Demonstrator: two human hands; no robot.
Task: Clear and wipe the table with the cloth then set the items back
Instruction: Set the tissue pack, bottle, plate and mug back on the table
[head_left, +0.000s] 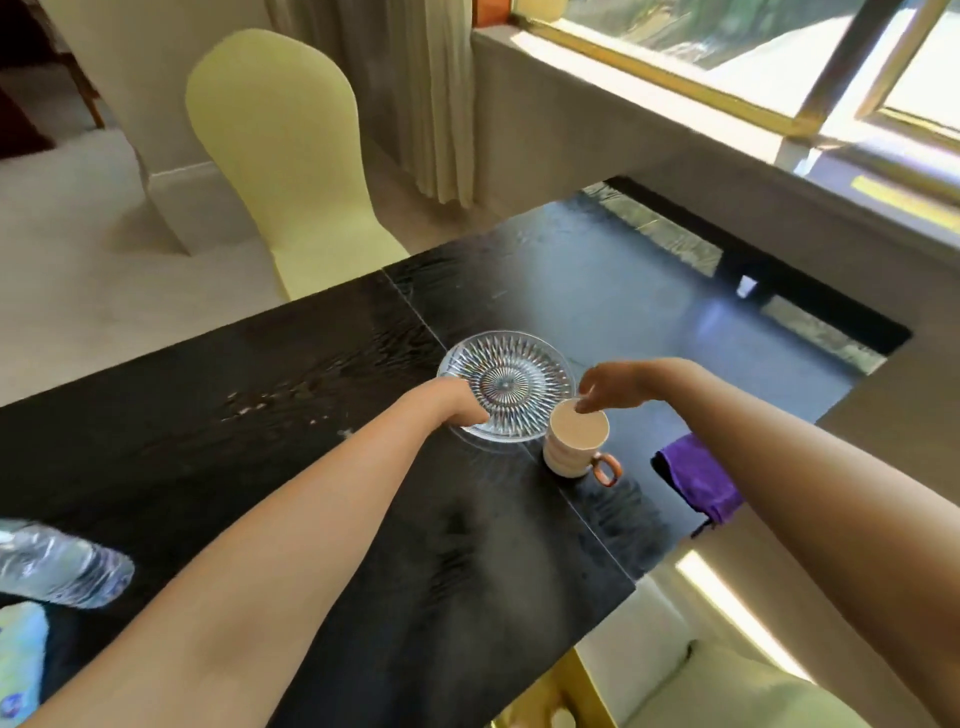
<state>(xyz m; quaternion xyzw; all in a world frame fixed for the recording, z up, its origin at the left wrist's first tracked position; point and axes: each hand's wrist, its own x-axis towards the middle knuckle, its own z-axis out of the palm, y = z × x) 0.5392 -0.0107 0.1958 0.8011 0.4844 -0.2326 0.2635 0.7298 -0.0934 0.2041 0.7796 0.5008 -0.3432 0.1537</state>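
A cut-glass plate (511, 382) rests on the black table (260, 405) near its middle. My left hand (452, 402) grips the plate's near-left rim. Just right of the plate stands a cream mug (571, 444) with an orange handle, upright. My right hand (618, 384) hovers over the mug with fingers spread, its fingertips at the mug's far rim; whether they touch it is unclear. A purple cloth (698, 480) lies crumpled at the table's right edge, partly hidden behind my right forearm.
A clear plastic water bottle (57, 569) lies on its side at the table's near-left corner, beside a light blue packet (21, 660). A pale yellow chair (291, 156) stands at the far side. A window ledge (675, 140) runs along the right.
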